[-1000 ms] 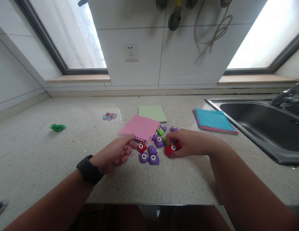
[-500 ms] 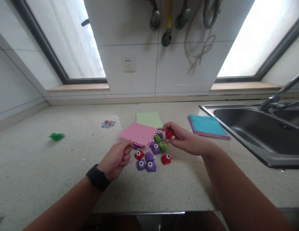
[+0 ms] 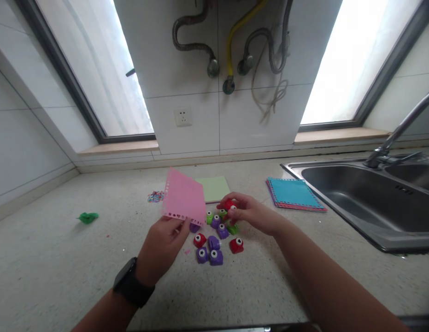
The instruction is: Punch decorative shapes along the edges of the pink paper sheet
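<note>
My left hand (image 3: 163, 246) pinches the lower edge of a pink paper sheet (image 3: 184, 196) and holds it raised, tilted up toward me; punched holes run along its bottom and left edges. My right hand (image 3: 248, 212) is closed on a small red craft punch (image 3: 228, 204), held just right of the sheet. Below both hands several small punches lie on the counter: a red one (image 3: 237, 245), another red one (image 3: 199, 240), purple ones (image 3: 216, 257) and green ones (image 3: 232, 227). A black watch (image 3: 130, 287) is on my left wrist.
A light green paper pad (image 3: 214, 187) lies behind the punches. A stack of blue and pink punched sheets (image 3: 293, 193) sits beside the steel sink (image 3: 359, 193). Paper confetti (image 3: 155, 197) and a green scrap (image 3: 87, 216) lie at the left. Hoses hang on the wall.
My left hand lifted the pink sheet off the counter and tilted it upright. My right hand picked up a red punch and brought it toward the sheet. The camera tilted upward.
</note>
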A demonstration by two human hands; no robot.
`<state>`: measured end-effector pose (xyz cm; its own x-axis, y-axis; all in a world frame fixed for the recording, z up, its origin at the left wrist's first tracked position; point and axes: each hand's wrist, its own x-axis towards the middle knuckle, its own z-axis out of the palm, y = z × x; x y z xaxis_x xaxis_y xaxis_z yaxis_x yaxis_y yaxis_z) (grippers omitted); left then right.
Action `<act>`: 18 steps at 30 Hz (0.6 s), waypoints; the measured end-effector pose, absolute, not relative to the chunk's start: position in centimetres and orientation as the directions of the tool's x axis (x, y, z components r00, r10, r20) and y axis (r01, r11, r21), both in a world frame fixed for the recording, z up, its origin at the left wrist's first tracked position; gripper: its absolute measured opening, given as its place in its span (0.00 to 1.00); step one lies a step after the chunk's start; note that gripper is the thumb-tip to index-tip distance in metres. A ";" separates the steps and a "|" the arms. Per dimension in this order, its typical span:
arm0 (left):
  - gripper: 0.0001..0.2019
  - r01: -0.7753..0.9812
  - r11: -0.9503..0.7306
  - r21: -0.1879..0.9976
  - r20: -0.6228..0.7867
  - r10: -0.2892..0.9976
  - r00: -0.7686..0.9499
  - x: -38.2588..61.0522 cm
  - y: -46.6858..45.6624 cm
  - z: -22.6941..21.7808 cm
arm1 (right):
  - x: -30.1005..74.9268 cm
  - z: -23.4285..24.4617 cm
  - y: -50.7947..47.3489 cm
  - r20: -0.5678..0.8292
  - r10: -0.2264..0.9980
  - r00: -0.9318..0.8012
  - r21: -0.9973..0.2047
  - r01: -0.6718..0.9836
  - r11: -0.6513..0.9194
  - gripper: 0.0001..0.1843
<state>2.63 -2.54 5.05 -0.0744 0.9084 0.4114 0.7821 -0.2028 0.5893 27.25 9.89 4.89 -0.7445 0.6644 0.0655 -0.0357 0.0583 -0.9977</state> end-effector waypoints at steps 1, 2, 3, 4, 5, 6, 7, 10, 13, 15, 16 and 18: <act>0.18 0.784 -0.210 0.584 0.417 0.907 -0.067 2.6 -2.7 5.2 | 27.1 4.8 9.8 0.064 0.646 -0.761 -0.998 -0.048 0.043 0.16; 0.18 0.786 -0.231 0.574 0.422 0.906 -0.042 2.6 -2.9 5.3 | 27.0 4.6 9.7 0.072 0.637 -0.767 -0.997 -0.069 0.030 0.16; 0.18 0.782 -0.261 0.566 0.422 0.906 -0.003 2.6 -3.1 5.4 | 26.8 4.4 9.6 0.077 0.627 -0.776 -0.996 -0.094 0.007 0.17; 0.17 0.774 -0.291 0.563 0.422 0.906 0.033 2.7 -3.3 5.5 | 26.7 4.2 9.5 0.080 0.621 -0.780 -0.993 -0.119 -0.022 0.18; 0.16 0.759 -0.321 0.567 0.428 0.902 0.062 2.7 -3.4 5.7 | 26.5 4.0 9.4 0.077 0.614 -0.785 -0.989 -0.136 -0.050 0.18; 0.14 0.740 -0.349 0.575 0.435 0.896 0.085 2.8 -3.5 5.9 | 26.4 3.8 9.4 0.073 0.608 -0.791 -0.987 -0.144 -0.067 0.19; 0.12 0.720 -0.373 0.585 0.443 0.891 0.101 2.9 -3.6 6.1 | 26.3 3.7 9.3 0.079 0.602 -0.795 -0.984 -0.159 -0.080 0.19; 0.11 0.672 -0.411 0.616 0.449 0.884 0.129 3.1 -3.5 6.5 | 26.1 3.7 9.2 0.132 0.619 -0.774 -0.969 -0.233 -0.085 0.20; 0.11 0.639 -0.399 0.657 0.451 0.888 0.091 3.4 -2.8 6.4 | 26.2 4.2 9.1 0.205 0.677 -0.707 -0.951 -0.307 -0.033 0.19; 0.13 0.568 -0.376 0.732 0.453 0.891 0.006 4.1 -1.9 6.2 | 26.5 4.6 9.1 0.268 0.702 -0.659 -0.935 -0.353 0.027 0.20; 0.13 0.508 -0.349 0.787 0.423 0.906 -0.032 4.6 -1.3 6.1 | 26.6 4.7 9.1 0.299 0.707 -0.641 -0.929 -0.366 0.061 0.20; 0.14 0.402 -0.291 0.868 0.356 0.930 -0.094 5.8 0.0 5.8 | 27.0 5.0 9.1 0.346 0.709 -0.615 -0.922 -0.361 0.137 0.22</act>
<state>5.81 0.01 5.81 -0.0941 0.9299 0.3557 0.4017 -0.2915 0.8681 27.04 9.08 4.97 -0.6150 0.7087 0.3457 -0.3611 0.1366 -0.9225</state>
